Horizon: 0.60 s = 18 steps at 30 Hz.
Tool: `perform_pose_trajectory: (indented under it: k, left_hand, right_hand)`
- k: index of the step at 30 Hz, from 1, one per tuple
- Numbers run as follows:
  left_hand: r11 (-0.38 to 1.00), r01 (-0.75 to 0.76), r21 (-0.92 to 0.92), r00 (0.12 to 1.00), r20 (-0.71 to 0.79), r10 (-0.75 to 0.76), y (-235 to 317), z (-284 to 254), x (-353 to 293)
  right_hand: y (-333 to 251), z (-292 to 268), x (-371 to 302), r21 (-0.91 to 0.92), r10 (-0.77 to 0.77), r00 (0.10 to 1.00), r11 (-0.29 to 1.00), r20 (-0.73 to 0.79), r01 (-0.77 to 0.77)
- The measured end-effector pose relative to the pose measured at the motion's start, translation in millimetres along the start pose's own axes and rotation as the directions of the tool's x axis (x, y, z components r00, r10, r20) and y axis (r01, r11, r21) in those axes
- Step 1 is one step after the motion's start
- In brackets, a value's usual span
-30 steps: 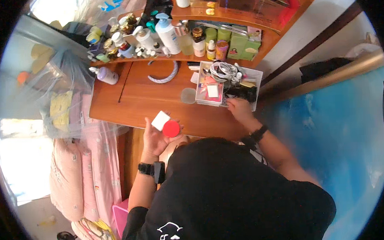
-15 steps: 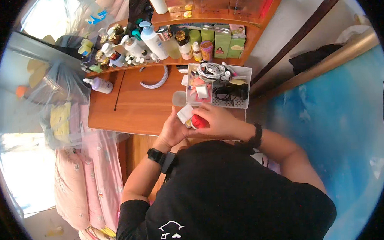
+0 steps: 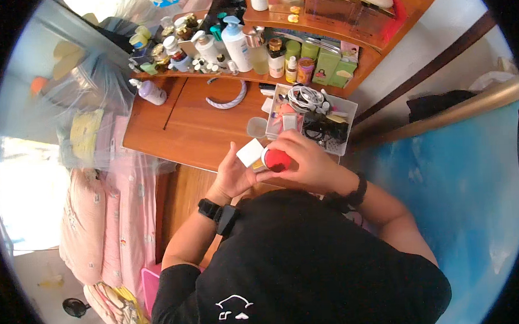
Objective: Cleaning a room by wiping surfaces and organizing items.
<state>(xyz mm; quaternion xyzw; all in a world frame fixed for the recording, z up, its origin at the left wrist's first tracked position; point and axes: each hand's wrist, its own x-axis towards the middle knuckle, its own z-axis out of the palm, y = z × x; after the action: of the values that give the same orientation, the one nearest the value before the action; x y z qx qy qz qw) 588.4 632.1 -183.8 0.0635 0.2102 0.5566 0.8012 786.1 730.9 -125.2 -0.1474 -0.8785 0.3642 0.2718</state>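
Note:
My left hand [image 3: 232,176] is closed around a small item with a white square face [image 3: 250,153], its thumb along the near left edge. My right hand [image 3: 301,160] grips a small round jar with a red top [image 3: 278,160] and a white rim, close against the white square. A bit of yellow [image 3: 258,165] shows between the two; I cannot make out which thing it belongs to. Both hands are held over the front edge of the wooden desk [image 3: 188,130]. Just beyond them stands a small translucent cup [image 3: 257,127].
A white tray [image 3: 345,105] with cables, sunglasses and small items is at the desk's right. A braided headband [image 3: 228,103] and a purple pump bottle [image 3: 151,92] rest further left. Bottles [image 3: 236,44] crowd the shelf behind. A pink-covered bed [image 3: 131,208] is on the left.
The view has shifted, so the desk sits further right and higher. My right hand has turned the jar slightly, showing more of its red top and white rim; the white square faces up more.

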Motion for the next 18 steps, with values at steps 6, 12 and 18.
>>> perform_pose_trajectory:
  k: [6, 12, 18]
  left_hand:
    - [0.996, -0.007, -0.09, 0.992, 0.121, 0.018, 0, 11, -8]
    - [0.996, -0.016, -0.082, 0.992, 0.121, 0.026, 1, 13, -12]
    - [0.994, -0.042, -0.098, 0.991, 0.121, 0.054, 5, 20, -13]
  right_hand:
    - [-9, -2, 10, 0.155, -0.009, 0.997, 0.988, 0.074, -0.002]
    - [-1, 18, 13, 0.331, 0.004, 1.0, 0.943, 0.003, -0.005]
    - [7, 28, 21, 0.424, 0.071, 0.986, 0.906, -0.154, 0.001]
